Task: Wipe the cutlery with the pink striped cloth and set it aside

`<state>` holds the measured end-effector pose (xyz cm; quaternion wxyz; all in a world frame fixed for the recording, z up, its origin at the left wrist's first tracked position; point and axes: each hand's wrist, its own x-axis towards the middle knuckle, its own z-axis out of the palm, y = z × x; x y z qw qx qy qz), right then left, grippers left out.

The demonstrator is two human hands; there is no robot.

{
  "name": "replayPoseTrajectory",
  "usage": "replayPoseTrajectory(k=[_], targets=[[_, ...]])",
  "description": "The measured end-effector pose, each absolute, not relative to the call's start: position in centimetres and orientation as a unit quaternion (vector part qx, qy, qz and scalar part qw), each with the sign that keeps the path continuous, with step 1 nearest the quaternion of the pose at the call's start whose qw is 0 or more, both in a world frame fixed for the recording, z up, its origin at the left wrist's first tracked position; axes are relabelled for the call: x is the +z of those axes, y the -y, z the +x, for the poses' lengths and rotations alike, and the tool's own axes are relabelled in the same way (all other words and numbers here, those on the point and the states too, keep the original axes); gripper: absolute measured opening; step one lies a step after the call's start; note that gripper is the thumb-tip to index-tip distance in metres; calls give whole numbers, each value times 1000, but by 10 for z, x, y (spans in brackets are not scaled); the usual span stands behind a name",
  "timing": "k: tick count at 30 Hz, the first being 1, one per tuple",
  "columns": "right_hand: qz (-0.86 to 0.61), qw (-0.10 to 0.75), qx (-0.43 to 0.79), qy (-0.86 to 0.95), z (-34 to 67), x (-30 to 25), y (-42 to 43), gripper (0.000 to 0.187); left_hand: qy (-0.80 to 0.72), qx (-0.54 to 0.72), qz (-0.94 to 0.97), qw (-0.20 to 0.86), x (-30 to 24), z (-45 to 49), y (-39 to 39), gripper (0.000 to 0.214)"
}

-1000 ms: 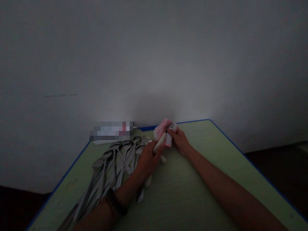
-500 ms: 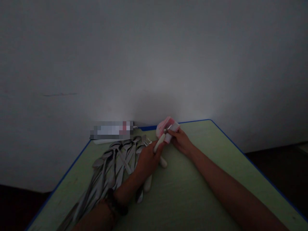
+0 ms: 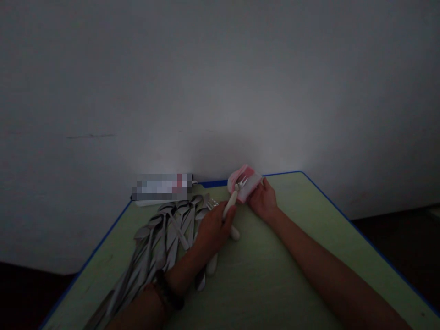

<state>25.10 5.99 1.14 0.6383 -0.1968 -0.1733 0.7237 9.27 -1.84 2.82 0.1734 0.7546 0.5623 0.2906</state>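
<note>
My left hand (image 3: 213,227) is closed around the pale handle of a fork (image 3: 229,205), whose tines point up and to the right. The metal head lies against a pink and white cloth (image 3: 254,183). My right hand (image 3: 266,201) holds that cloth from behind and from the right, its fingers partly hidden by the fabric. Under and left of my left hand is a heap of metal spoons (image 3: 161,247). Another fork (image 3: 212,203) shows its tines just beyond my left knuckles. Pale handle ends (image 3: 234,233) stick out beside that hand.
A pale box-like item (image 3: 161,188), its face blurred out, is at the table's back left by the wall (image 3: 220,91). The light green table (image 3: 275,275) has a blue edge. A dark bracelet (image 3: 168,291) circles my left wrist.
My right fingers have moved off the fork's head to behind the cloth, so the tines now show. The cloth has opened out and shifted slightly right. My left hand keeps its grip.
</note>
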Motion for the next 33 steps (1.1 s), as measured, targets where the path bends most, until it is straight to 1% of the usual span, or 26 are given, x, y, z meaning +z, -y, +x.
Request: replayPoseTrajectory(k=[3,7,10,15,17,20,23,25,28,33], targets=[[-217,622,730,182,249,13,-58,25,-567,292,749,183,30,93,19,40],[-236,599,734,216,245,12,-55,22,-564,293,746,198,30,95,20,45],[-224,611,726,222,246,11,-55,24,-556,291,755,191,29,95,20,45],[-200,636,722,182,250,15,-58,25,-537,269,785,153,27,93,20,40],[-189,635,728,177,250,17,-58,26,-535,267,785,163,27,93,20,39],[-180,609,749,191,249,19,-56,27,-539,278,774,180,28,93,20,42],[-188,568,766,234,247,17,-55,24,-541,289,768,182,30,94,21,44],[-193,560,758,273,244,13,-56,20,-540,293,766,188,30,94,21,42],[-212,577,722,317,242,6,-56,17,-531,289,774,188,28,94,20,38],[-286,587,677,339,242,1,-57,26,-508,280,796,174,26,94,21,35]])
